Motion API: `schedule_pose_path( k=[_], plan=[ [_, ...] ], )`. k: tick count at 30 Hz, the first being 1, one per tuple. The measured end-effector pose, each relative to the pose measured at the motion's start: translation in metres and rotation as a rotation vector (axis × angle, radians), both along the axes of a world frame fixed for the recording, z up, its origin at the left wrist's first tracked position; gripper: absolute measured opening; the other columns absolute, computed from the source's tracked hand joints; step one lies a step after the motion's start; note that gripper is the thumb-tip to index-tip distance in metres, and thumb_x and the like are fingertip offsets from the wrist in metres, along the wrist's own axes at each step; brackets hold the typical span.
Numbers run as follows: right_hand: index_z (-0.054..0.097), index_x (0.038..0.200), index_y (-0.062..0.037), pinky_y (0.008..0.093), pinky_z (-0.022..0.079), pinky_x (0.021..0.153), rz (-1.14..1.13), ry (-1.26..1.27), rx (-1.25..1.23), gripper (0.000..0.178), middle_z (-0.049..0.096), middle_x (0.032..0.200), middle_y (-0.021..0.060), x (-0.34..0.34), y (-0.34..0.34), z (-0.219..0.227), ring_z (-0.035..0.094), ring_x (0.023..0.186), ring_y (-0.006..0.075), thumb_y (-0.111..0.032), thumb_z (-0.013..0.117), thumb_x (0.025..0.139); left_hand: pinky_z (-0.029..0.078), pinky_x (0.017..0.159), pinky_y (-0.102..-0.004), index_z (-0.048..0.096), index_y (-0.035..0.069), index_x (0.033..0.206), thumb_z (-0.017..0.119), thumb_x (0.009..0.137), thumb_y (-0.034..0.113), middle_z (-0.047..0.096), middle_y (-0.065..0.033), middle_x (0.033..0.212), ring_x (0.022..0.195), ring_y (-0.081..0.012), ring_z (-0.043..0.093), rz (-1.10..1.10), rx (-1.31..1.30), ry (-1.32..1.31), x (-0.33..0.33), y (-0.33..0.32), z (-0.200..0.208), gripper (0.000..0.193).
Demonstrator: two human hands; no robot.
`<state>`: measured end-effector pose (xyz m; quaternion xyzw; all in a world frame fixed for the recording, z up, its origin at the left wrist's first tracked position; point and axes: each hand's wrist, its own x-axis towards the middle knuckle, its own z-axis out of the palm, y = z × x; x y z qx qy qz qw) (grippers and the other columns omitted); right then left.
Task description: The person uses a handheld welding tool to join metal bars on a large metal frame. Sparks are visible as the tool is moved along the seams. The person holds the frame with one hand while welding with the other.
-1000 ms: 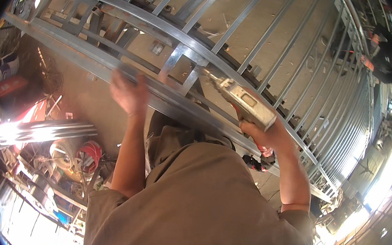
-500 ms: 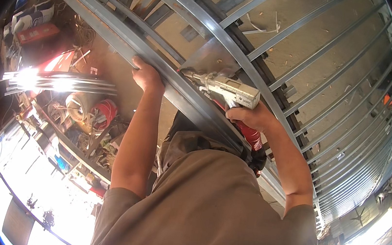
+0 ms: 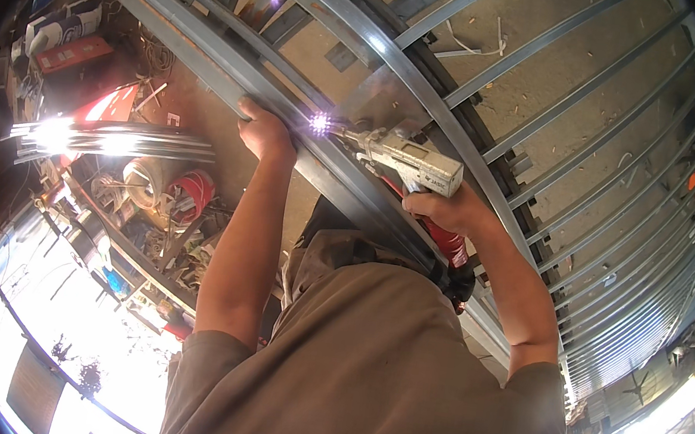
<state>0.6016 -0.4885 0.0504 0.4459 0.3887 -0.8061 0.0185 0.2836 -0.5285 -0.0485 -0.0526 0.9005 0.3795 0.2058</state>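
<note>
My right hand [image 3: 451, 210] is wrapped around the handle of a welding gun [image 3: 417, 161], pale and boxy on top with a red grip. The gun's nozzle points left at a long grey steel beam [image 3: 343, 183], and a bright violet-white spark [image 3: 319, 122] glows at its tip. My left hand [image 3: 267, 135] grips the near edge of this beam, a little left of the spark, with the thumb showing and the other fingers mostly hidden. The beam runs diagonally in front of my waist.
Beyond the beam lies a large frame of parallel steel bars [image 3: 553, 95], reaching far right. To the left are a bundle of shiny metal rods [image 3: 114, 141], a red bucket [image 3: 191, 195] and a red box [image 3: 72, 53]. Scraps litter the floor.
A bright spark has appeared at the welding gun's tip, with glints on the nearby steel. Both hands keep their holds and have barely moved.
</note>
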Motion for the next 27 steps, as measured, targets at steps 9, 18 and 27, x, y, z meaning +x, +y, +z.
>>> schedule_pose_path(
  k=[9,18,27],
  plan=[
    [0.066,0.112,-0.003,0.0302,0.053,0.066,-0.01,0.001,0.089,0.029,0.066,0.083,0.0015,-0.001,-0.001,0.001,0.063,0.073,0.0113,-0.006,0.075,0.085,0.057,0.101,-0.0486,0.058,-0.014,0.139,0.043,0.105,0.062,0.069,-0.0323,0.131,0.116,-0.0427,0.071,0.05,0.042,-0.115,0.01,0.007,0.02,0.084],
    [0.066,0.115,-0.0031,0.0298,0.053,0.065,0.007,-0.022,0.052,0.033,0.067,0.086,0.0021,0.004,-0.001,0.002,0.063,0.073,0.0118,-0.005,0.076,0.085,0.055,0.104,-0.0498,0.058,-0.014,0.139,0.038,0.105,0.065,0.067,-0.0331,0.132,0.12,-0.0448,0.069,0.01,-0.031,-0.005,0.0,0.001,-0.002,0.088],
    [0.063,0.132,-0.003,0.0316,0.056,0.07,0.038,-0.025,0.071,0.047,0.069,0.091,0.0028,0.008,-0.002,0.002,0.065,0.077,0.0126,-0.005,0.076,0.086,0.053,0.105,-0.0512,0.058,-0.016,0.137,0.037,0.105,0.065,0.067,-0.0341,0.131,0.12,-0.0459,0.068,-0.001,-0.062,0.01,0.0,0.002,-0.001,0.09]
  ],
)
